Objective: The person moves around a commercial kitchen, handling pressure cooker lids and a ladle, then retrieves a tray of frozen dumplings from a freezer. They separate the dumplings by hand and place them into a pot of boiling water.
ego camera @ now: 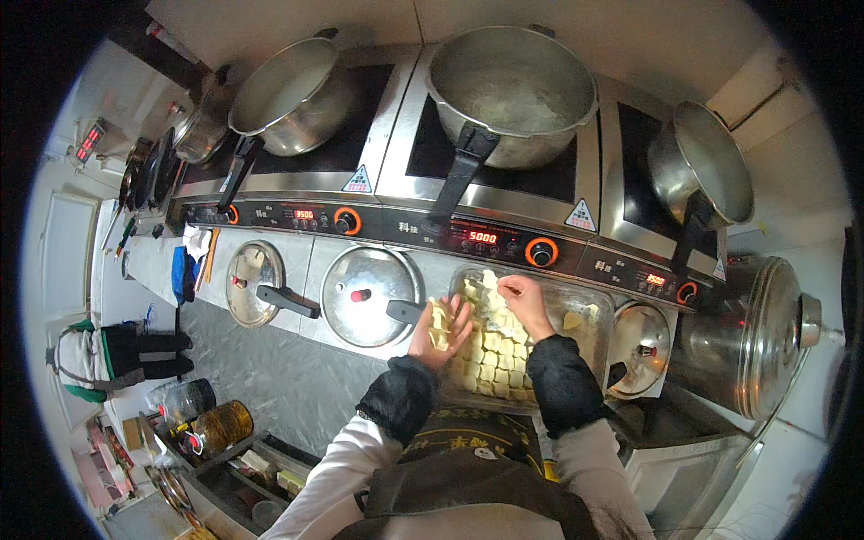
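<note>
Pale raw dumplings [496, 358] lie in rows in a clear rectangular tray [604, 324] in front of me. Several of these dumplings rest in my cupped left hand [442, 331], which is turned palm up over the tray's left edge. Above the far part of the tray is my right hand [525, 304], its fingertips pinched together beside the dumplings; whether something small is between them cannot be told. A few separate pieces lie at the tray's right side, where its bottom shows.
Beyond the tray, a large steel pot [513, 94] stands on an induction cooker, flanked by a left pot [290, 94] and a right pot [702, 162]. Lids [371, 277] lie beside the tray. A tall steel pot [736, 337] stands right. Another person [115, 361] is at far left.
</note>
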A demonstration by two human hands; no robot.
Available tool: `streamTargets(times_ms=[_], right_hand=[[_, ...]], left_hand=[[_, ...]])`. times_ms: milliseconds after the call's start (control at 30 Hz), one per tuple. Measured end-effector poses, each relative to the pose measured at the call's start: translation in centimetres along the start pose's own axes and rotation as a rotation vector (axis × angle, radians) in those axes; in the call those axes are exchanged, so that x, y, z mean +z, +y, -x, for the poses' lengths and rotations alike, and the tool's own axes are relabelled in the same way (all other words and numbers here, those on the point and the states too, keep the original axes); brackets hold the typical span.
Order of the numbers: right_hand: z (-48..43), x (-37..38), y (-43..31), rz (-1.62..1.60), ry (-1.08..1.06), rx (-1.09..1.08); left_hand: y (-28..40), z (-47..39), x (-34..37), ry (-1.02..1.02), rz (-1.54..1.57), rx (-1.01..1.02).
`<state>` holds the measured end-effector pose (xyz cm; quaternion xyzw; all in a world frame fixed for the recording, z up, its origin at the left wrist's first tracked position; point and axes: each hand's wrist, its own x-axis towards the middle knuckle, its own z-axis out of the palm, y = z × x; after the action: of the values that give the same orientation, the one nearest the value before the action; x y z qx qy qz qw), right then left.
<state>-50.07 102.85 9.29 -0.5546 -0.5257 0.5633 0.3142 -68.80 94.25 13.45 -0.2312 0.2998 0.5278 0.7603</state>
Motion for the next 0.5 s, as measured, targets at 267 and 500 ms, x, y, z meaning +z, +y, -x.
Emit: streamTargets(times_ms=[267,500], right_hand=[[7.7,-5.5,-16.0,0.335,0.256,-0.578],[8.4,-6.1,-5.7,0.574,0.007,0.058]], left_hand=[[-3.1,-0.1,12.9,-0.425,-0.135,-0.182],[2.1,-1.1,30.2,-0.708,0.119,-0.068]])
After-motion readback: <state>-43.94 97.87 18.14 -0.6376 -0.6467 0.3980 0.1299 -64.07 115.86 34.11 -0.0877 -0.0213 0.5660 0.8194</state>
